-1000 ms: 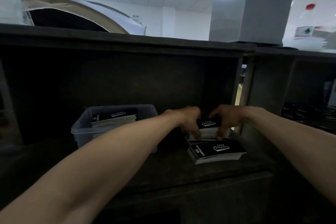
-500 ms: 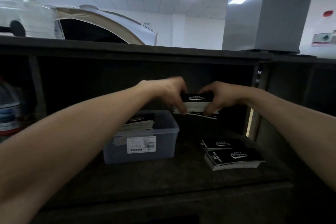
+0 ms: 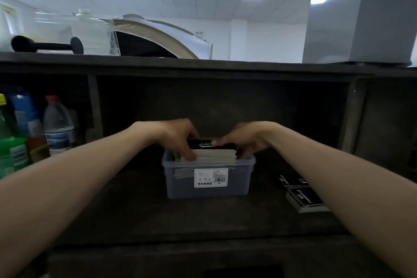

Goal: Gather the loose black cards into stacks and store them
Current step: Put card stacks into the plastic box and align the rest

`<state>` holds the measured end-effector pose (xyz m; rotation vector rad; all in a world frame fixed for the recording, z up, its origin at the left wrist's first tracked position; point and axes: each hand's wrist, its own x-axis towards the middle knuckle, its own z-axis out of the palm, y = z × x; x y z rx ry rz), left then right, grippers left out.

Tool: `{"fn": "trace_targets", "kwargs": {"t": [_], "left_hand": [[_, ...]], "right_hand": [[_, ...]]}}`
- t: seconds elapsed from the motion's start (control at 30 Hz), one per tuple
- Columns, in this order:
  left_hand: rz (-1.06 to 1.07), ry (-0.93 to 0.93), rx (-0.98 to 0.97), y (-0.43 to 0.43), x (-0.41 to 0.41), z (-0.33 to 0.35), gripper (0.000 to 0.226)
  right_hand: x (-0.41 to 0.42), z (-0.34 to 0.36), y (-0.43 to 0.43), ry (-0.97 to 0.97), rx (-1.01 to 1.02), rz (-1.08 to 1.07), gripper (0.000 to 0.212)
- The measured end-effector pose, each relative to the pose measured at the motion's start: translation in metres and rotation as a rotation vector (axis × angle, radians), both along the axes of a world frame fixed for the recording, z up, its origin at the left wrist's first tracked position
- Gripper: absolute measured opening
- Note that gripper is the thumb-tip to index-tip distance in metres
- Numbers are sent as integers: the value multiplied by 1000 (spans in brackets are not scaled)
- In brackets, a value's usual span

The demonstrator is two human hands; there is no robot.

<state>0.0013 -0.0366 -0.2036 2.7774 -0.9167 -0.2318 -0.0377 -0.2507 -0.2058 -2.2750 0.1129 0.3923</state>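
Peering down from the head view into a dark shelf (image 3: 135, 214), both arms stretched forward. Gripping a stack (image 3: 214, 154) of black cards from both ends. Clamping the left end with the left hand (image 3: 180, 140), fingers curled down over the pale card edges. Clamping the right end with the right hand (image 3: 243, 141), thumb laid on the black top card beside its white logo. Holding the stack level, right at the rim of the bin (image 3: 207, 189), lower part inside the walls, top card just above the rim. Cannot tell whether resting on anything below or hanging in the grip.

Glimpsing more pale card edges through the bin's cloudy front wall, just left of a white label (image 3: 211, 177). Spotting two more piles (image 3: 303, 197) of black cards flat on the shelf, right of the bin and well apart from it, partly hidden behind the right forearm.

Catching bottles (image 3: 58, 128) off to the left, past an upright divider (image 3: 96, 106), in the next compartment. Up top, seeing a black dumbbell (image 3: 45, 45) lying on its side just beside a clear box (image 3: 94, 34).
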Motion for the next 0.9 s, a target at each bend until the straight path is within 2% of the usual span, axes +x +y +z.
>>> {"fn": "trace_targets", "kwargs": {"t": [0.1, 0.23, 0.37, 0.47, 0.57, 0.7, 0.77, 0.9], "left_hand": [[39, 78, 94, -4, 1, 2, 53], [64, 73, 243, -15, 0, -3, 74], [108, 88, 286, -18, 2, -7, 78], [114, 116, 293, -19, 2, -6, 74], [126, 168, 201, -19, 5, -5, 54], [199, 184, 33, -19, 11, -7, 32], [235, 194, -28, -19, 16, -12, 26], [201, 149, 7, -17, 23, -18, 24]], "right_hand": [[0, -6, 14, 99, -68, -47, 36], [10, -18, 26, 178, -268, -19, 33], [15, -20, 31, 201, -370, 12, 33], [19, -21, 33, 244, -441, 7, 30], [18, -18, 35, 241, -495, 19, 24], [12, -17, 32, 225, -405, 16, 25], [13, -19, 31, 174, -399, -8, 29], [23, -24, 27, -187, -469, -80, 27]]}}
